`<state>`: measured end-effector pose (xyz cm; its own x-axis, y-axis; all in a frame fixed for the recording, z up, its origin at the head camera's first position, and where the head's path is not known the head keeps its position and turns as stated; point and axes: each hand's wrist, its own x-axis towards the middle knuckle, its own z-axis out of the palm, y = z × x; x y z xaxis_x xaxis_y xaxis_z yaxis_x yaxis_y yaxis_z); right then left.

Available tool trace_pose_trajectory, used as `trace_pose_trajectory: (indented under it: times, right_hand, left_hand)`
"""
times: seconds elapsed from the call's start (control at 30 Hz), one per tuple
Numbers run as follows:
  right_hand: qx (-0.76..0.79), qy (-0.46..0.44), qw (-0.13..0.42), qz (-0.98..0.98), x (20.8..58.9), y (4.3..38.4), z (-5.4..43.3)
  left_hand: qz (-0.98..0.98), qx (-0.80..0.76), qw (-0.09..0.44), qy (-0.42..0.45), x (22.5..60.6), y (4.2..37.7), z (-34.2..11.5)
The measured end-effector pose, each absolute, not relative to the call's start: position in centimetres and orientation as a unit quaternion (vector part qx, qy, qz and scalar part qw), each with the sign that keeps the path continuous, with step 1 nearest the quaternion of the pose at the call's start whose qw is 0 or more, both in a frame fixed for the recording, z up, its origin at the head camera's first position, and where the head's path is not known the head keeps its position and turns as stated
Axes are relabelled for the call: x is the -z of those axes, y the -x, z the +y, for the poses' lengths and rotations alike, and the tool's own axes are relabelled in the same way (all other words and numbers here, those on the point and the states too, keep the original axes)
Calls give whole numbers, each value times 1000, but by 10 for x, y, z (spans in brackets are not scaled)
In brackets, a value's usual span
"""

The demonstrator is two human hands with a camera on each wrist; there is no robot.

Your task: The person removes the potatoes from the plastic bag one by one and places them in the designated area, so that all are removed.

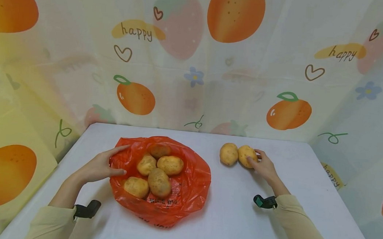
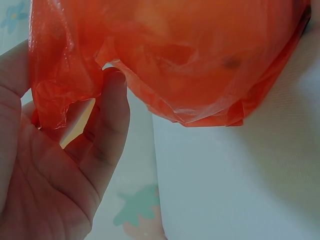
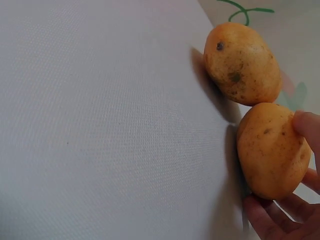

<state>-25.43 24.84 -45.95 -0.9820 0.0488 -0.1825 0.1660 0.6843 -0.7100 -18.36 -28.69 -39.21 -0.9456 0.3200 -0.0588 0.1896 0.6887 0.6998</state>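
My head feed shows five potatoes [image 1: 159, 183] inside the red bag [image 1: 195, 180], right of the left hand's [image 1: 99, 167] fingers. Left wrist: they pinch its edge. Right wrist: the right hand [image 1: 265, 167] clasps one potato [image 3: 270, 152], a second potato [image 3: 245, 62] touching it.

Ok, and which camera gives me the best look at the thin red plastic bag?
The head view: it shows the thin red plastic bag uncropped, open, with five yellowish oval potatoes inside. The left wrist view gives only a close, cropped part, with the bare left hand touching it. The right wrist view doesn't show it.
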Motion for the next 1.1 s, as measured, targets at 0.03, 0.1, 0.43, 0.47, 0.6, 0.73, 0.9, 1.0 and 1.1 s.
trace_pose_trajectory:
  times: [0.03, 0.1, 0.43, 0.47, 0.6, 0.73, 0.9, 1.0, 1.1]
  right_hand:
    - [392, -58, 76, 915, 459, 254, 249]
    - [392, -58, 77, 915, 459, 254, 249]
    - [387, -47, 75, 918, 460, 255, 252]
    - [387, -47, 77, 918, 460, 256, 252]
    - [385, -50, 86, 918, 461, 257, 252]
    - [381, -51, 89, 919, 460, 257, 251]
    - [385, -45, 84, 918, 458, 256, 251]
    - [384, -38, 71, 920, 457, 255, 251]
    - [379, -31, 55, 923, 455, 255, 251]
  left_hand:
    - [915, -369, 88, -139, 392, 183, -287]
    - [914, -371, 89, -137, 391, 183, -287]
    - [912, -374, 89, -142, 392, 184, -288]
    - [912, -374, 89, -142, 392, 184, -288]
    - [912, -374, 90, -144, 392, 185, -288]
    - [911, -376, 91, -142, 391, 184, -287]
    - [910, -378, 92, -141, 391, 184, -286]
    - [911, -377, 90, -141, 391, 184, -287]
    - [911, -377, 89, -140, 391, 183, -286]
